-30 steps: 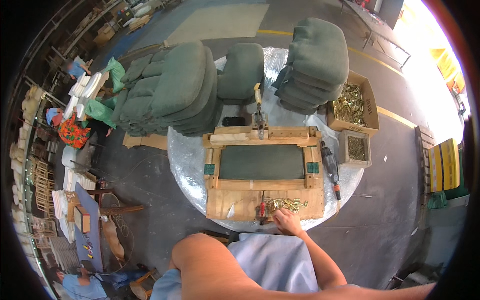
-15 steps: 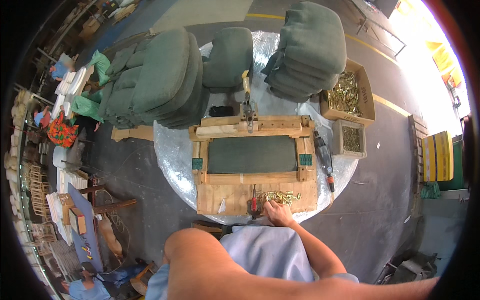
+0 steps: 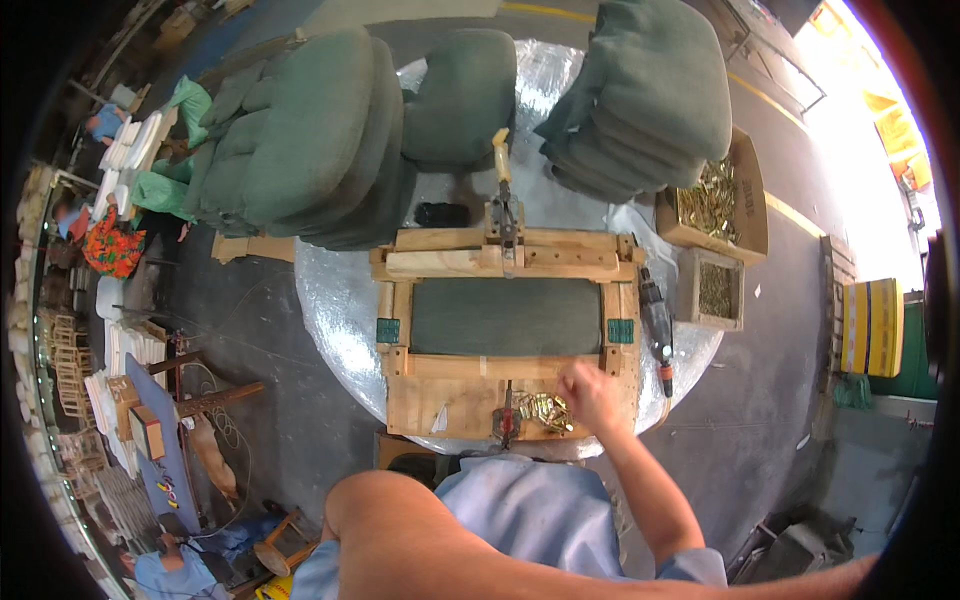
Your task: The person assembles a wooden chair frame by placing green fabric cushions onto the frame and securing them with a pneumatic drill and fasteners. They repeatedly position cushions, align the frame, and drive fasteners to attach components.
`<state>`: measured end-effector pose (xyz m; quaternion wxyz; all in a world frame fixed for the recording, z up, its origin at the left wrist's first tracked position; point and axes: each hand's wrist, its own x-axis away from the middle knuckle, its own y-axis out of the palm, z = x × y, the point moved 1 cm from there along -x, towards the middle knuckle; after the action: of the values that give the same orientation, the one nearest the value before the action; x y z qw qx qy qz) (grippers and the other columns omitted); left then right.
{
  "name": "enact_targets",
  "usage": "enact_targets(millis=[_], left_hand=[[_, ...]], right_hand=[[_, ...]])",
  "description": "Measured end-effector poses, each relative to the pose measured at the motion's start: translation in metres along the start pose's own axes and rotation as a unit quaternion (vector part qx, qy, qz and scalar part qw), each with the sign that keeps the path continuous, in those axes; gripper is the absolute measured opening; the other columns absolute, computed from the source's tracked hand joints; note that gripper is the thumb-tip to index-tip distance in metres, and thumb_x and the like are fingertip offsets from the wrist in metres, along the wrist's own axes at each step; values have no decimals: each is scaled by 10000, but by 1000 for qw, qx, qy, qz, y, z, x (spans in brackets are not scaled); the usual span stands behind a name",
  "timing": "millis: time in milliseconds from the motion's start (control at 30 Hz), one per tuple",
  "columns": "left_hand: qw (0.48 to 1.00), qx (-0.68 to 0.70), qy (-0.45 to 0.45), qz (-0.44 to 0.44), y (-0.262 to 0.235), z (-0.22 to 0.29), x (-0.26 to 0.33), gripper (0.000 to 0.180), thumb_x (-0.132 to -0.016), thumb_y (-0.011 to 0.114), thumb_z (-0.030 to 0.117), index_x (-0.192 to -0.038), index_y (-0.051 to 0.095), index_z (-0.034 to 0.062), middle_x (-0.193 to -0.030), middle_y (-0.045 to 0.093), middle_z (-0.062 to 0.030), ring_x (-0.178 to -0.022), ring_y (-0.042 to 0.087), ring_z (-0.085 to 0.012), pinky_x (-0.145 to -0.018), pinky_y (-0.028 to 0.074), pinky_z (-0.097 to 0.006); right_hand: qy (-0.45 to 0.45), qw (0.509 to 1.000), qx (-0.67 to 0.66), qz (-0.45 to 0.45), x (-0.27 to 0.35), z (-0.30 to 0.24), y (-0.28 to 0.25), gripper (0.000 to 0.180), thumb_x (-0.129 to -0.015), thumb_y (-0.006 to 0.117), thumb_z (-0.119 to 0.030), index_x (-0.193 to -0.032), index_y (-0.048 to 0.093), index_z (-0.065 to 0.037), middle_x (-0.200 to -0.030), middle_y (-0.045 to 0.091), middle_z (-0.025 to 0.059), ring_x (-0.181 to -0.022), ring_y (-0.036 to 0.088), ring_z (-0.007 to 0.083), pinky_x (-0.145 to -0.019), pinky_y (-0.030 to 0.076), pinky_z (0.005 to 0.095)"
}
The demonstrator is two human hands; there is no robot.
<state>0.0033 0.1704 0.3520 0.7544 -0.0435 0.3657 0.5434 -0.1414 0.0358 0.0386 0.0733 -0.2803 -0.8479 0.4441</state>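
My right hand [image 3: 590, 393] is over the right part of the wooden board [image 3: 455, 410], near the front rail of a wooden frame jig [image 3: 440, 365]. Its fingers are curled together; whatever they hold is hidden. Just left of it lies a loose pile of small brass-coloured metal pieces [image 3: 546, 412]. A dark green padded panel [image 3: 505, 318] sits inside the jig. Red-handled toggle clamp [image 3: 505, 420] stands left of the pile, and another clamp with a yellow grip [image 3: 503, 185] rises at the jig's back. My left hand is out of view; a bare limb [image 3: 400, 520] crosses the lower edge.
Stacked green cushions [image 3: 300, 140] and a second stack [image 3: 655, 95] stand behind the jig. At right are a power driver [image 3: 656, 330], a carton of brass pieces [image 3: 755, 195] and a box of small fasteners [image 3: 735, 300]. A black object [image 3: 443, 215] lies behind the jig. Other people are at far left.
My right hand has lifted from the brass pile and moved up and right, toward the jig's front rail. The pile looks more gathered. The whole view has shifted slightly.
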Motion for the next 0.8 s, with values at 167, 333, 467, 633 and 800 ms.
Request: enact_targets(millis=[167, 333, 467, 633, 800], left_hand=[[1000, 20, -6, 0, -7, -5, -3, 316, -1136, 593, 275, -1190, 711, -12, -1001, 750, -122, -898, 733, -186, -797, 601, -303], [999, 28, -11, 14, -16, -5, -4, 315, -1136, 592, 274, -1195, 708, -14, -1006, 749, -125, -900, 735, -190, -800, 603, -306], [999, 47, -2, 23, -19, -16, -4, 315, -1136, 592, 272, -1200, 706, -14, -1010, 748, -127, -903, 735, -193, -802, 604, -309], [998, 60, 9, 31, -22, -20, -4, 316, -1136, 592, 271, -1205, 704, -16, -1014, 747, -129, -905, 737, -196, -804, 606, -312], [997, 69, 10, 32, -25, -21, -7, 316, -1136, 591, 270, -1211, 701, -17, -1019, 745, -132, -908, 738, -200, -807, 608, -316]], right_hand=[[11, 1000, -5, 24, -70, 16, -6, 142, -884, 765, -70, -933, 641, -118, -848, 689, 74, -730, 731, 289, -642, 588, 429], [-1, 992, -126, -22, -111, 24, 1, 149, -905, 773, -70, -1026, 686, -85, -929, 744, 95, -734, 738, 278, -663, 598, 382], [137, 971, -192, 32, -119, 30, -12, 219, -946, 805, -96, -1148, 729, -62, -1031, 803, 118, -760, 775, 253, -709, 618, 350], [87, 996, -19, 16, -118, 75, -40, 192, -922, 791, -84, -1112, 769, -101, -994, 784, 107, -830, 761, 265, -760, 607, 378], [17, 995, 101, -14, -131, 84, -59, 202, -874, 758, -52, -1051, 786, -145, -986, 767, 56, -1025, 698, 298, -892, 576, 400]])
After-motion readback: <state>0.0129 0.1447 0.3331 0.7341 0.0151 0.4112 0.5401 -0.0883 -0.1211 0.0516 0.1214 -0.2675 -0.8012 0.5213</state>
